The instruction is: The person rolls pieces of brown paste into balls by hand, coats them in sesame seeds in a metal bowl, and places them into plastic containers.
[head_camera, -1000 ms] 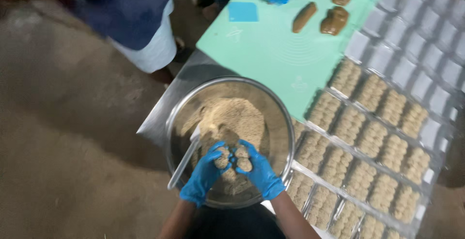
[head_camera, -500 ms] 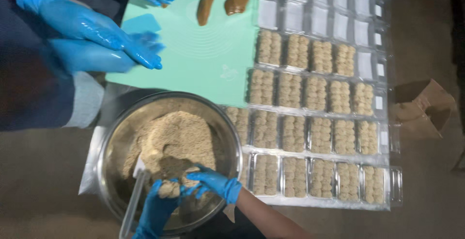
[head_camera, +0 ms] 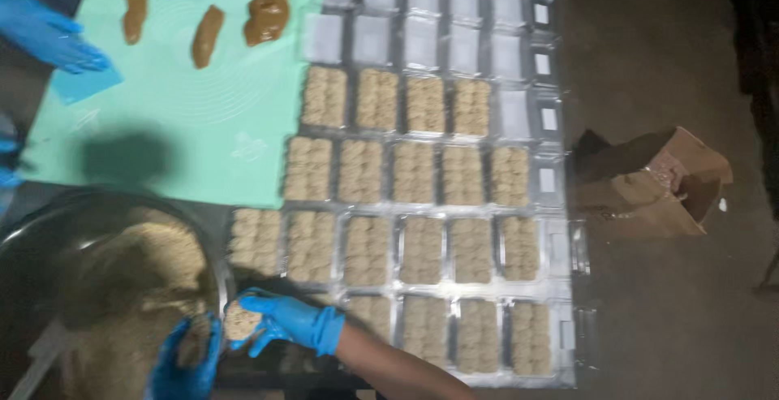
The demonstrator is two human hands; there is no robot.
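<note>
My right hand (head_camera: 288, 323), in a blue glove, holds a crumb-coated ball (head_camera: 237, 319) just over the right rim of a large metal bowl (head_camera: 32, 230). My left hand (head_camera: 187, 359), also gloved, is cupped low inside the bowl, resting on the pale crumbs (head_camera: 130, 286); whether it grips anything is unclear. To the right lie rows of clear plastic trays (head_camera: 414, 173) filled with coated balls. The far rows of trays (head_camera: 422, 10) are empty.
A mint-green mat (head_camera: 187, 116) holds brown dough pieces (head_camera: 264, 15). Another person's blue-gloved hands (head_camera: 49, 31) work at its far left edge. An open cardboard box (head_camera: 657, 181) lies on the dark floor to the right of the trays.
The view has swung right and closer. My right hand has lifted a coated ball from the crumbs to the bowl's right rim. The other person's hands have shifted toward the upper left.
</note>
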